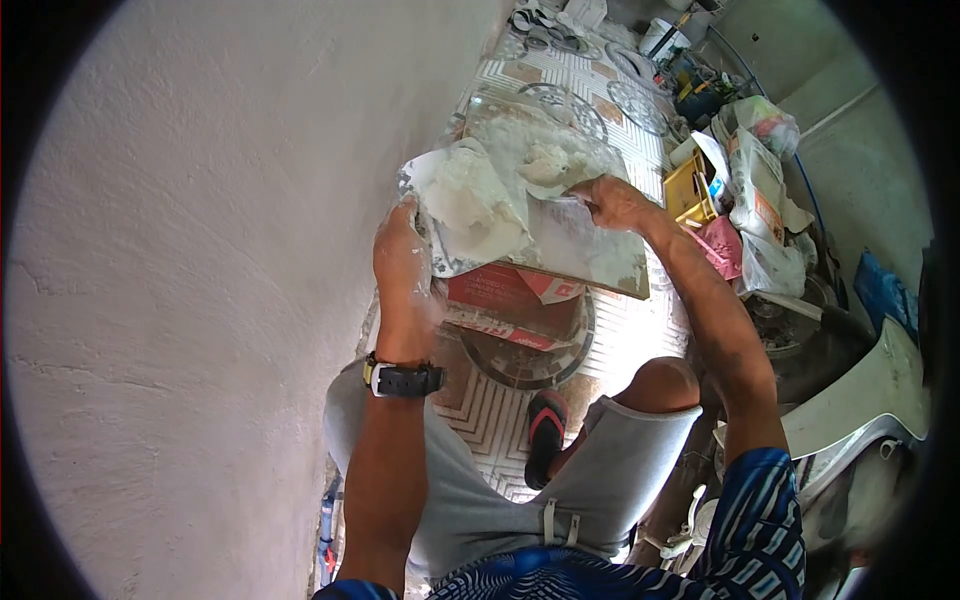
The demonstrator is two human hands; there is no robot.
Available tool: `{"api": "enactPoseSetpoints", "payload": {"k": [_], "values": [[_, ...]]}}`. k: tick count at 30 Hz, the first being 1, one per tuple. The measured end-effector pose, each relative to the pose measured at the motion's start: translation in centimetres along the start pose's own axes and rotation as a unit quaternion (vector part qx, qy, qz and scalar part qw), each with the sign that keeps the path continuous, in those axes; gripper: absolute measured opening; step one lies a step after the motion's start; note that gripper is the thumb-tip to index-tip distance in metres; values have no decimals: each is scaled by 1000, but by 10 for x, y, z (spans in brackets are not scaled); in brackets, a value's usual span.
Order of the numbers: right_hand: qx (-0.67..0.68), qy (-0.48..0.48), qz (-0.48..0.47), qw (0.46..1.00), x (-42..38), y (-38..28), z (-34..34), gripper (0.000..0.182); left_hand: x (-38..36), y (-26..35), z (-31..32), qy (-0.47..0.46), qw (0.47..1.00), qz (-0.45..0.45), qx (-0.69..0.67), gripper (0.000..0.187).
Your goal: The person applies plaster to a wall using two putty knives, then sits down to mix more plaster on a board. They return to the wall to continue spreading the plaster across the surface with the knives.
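The scene is lit by soft, bright daylight that appears to come from the right and above. The plastered wall (200, 250) is rendered pale and evenly lit, with slight shading in its ridges. The white plaster (480, 190) heaped on the board (580, 250) is nearly washed out, so little surface detail can be read there. Glare is seen on the tiled floor (640, 330). Dark shadow is cast under the board and between the legs. Strong fisheye distortion is shown: straight lines are bent, and the corners are cut off by a black circular vignette. The far clutter is rendered softly, and fine detail is lost.
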State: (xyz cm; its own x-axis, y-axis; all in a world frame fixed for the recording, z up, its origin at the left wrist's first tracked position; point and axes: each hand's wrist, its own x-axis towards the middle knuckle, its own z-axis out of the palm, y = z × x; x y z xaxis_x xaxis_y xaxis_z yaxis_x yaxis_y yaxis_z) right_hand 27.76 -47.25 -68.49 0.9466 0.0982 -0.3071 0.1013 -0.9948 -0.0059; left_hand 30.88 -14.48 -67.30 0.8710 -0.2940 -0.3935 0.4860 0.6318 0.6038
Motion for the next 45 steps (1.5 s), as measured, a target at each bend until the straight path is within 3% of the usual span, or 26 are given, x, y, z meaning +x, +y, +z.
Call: {"api": "enactPoseSetpoints", "payload": {"k": [3, 6, 10, 12, 14, 15, 18, 19, 22, 23, 26, 31, 34, 36, 38, 45], "values": [[30, 30, -49, 998, -13, 6, 12, 61, 9, -1, -2, -6, 1000, -3, -5, 34], [71, 2, -62, 996, -35, -10, 7, 59, 20, -8, -7, -24, 1000, 1, -9, 34], [89, -59, -37, 994, -64, -24, -12, 45, 15, -11, -2, -32, 999, 6, -26, 34], [116, -41, 0, 992, -76, -28, -26, 30, 11, -9, 1, -30, 999, -4, -22, 34], [152, -9, 27, 988, -81, -26, -42, 26, 8, -7, 6, -23, 1000, -6, -12, 33], [193, 64, 24, 979, -92, -27, -47, 24, 7, -9, 8, -17, 1000, -7, -3, 33], [396, 166, 84, 899, -105, -57, -62, 22, 16, -22, -1, -48, 999, -1, -10, 33], [450, 198, 65, 868, -104, -58, -58, 21, 15, -23, -1, -50, 999, -11, -15, 32], [463, 329, 49, 822, -103, -115, -76, 21, 13, -25, 0, -42, 998, -43, -20, 32], [452, 367, 20, 813, -100, -119, -74, 23, 12, -25, 1, -37, 998, -54, -20, 32], [312, 406, 89, 854, -107, -146, -81, 25, 11, -28, 2, -59, 996, -66, -30, 31], [251, 397, 13, 883, -107, -186, -87, 28, 6, -31, 3, -123, 978, -127, -112, 30], [204, 442, -134, 863, -98, -178, -73, 32, -2, -27, 9, -133, 973, -131, -133, 30], [223, 371, -151, 889, -103, -173, -68, 38, -10, -18, 15, -135, 972, -136, -136, 31], [173, 360, -207, 893, -103, -176, -69, 41, -16, -14, 15, -154, 969, -131, -139, 31], [110, 370, -168, 907, -103, -162, -52, 54, -14, -21, 6, -170, 977, -68, -108, 32]]}}
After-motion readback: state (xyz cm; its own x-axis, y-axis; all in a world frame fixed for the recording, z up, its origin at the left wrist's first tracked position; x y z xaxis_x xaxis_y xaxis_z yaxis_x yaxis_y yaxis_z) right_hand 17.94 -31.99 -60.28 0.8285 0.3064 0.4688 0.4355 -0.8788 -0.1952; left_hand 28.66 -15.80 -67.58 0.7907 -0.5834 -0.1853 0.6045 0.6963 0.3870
